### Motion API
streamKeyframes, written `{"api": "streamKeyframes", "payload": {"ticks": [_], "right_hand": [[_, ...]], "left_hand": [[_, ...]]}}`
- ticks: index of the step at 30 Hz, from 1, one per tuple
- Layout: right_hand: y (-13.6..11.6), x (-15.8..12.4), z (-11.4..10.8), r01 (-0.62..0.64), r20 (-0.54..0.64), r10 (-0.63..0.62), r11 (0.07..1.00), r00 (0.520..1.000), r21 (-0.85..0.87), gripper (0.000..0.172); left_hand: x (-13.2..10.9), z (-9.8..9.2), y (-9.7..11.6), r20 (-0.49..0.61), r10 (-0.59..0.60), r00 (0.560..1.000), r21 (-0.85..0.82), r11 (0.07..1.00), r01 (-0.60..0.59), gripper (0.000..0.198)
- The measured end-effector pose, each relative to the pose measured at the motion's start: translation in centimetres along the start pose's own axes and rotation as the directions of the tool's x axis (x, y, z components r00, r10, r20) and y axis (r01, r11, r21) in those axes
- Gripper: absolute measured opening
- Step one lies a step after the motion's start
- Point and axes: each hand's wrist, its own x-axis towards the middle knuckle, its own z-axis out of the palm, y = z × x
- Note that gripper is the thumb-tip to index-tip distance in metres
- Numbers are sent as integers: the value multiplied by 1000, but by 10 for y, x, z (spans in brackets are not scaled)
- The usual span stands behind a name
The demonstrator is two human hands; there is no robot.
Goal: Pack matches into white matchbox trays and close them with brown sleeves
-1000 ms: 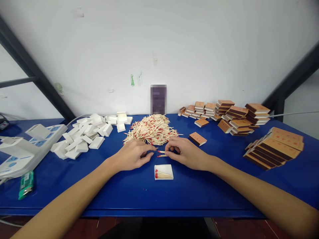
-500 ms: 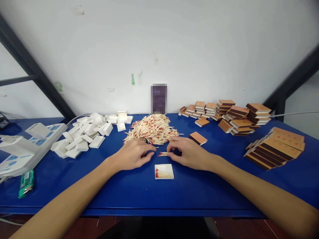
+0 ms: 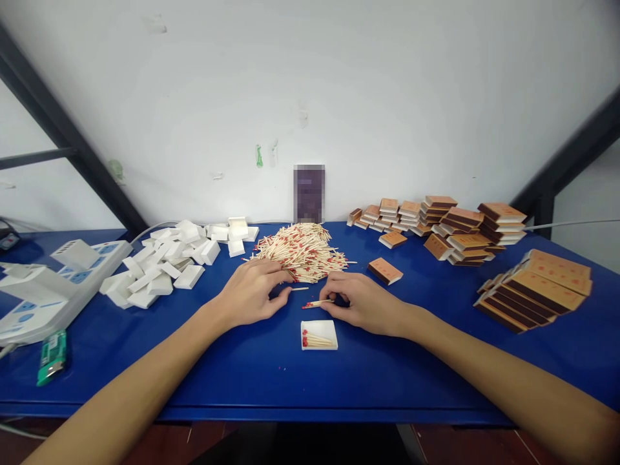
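Observation:
My right hand (image 3: 361,302) pinches a few red-tipped matches (image 3: 314,303) between thumb and fingers, their heads pointing left. At the near left edge of a big heap of loose matches (image 3: 303,252), my left hand (image 3: 254,290) has its thumb and fingers apart, the fingertips touching the heap. A single match (image 3: 300,289) lies by the left thumb tip. Below both hands sits a white matchbox tray (image 3: 328,327), with several matches (image 3: 317,339) lying in its lower part, heads to the left.
Empty white trays (image 3: 159,265) are piled at the left, beside a white power strip (image 3: 97,271) and a green packet (image 3: 52,357). Stacks of brown matchbox sleeves (image 3: 465,239) fill the right side. One sleeve (image 3: 385,270) lies beyond my right hand. A blurred dark object (image 3: 309,194) stands against the wall.
My left hand has shifted slightly left, its thumb and fingers spreading wider. The matches in my right hand have moved a little left and are drawn closer together.

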Motion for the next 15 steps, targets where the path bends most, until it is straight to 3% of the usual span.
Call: {"api": "streamKeyframes", "payload": {"ticks": [8, 15], "right_hand": [[-3, -1, 3, 29, 1, -29, 999, 1000, 17, 12], [10, 2, -2, -54, -177, 39, 995, 983, -80, 14]], "left_hand": [[-1, -10, -10, 16, -59, 998, 120, 991, 57, 24], [-2, -5, -9, 98, 28, 995, 1, 1000, -29, 22]]}}
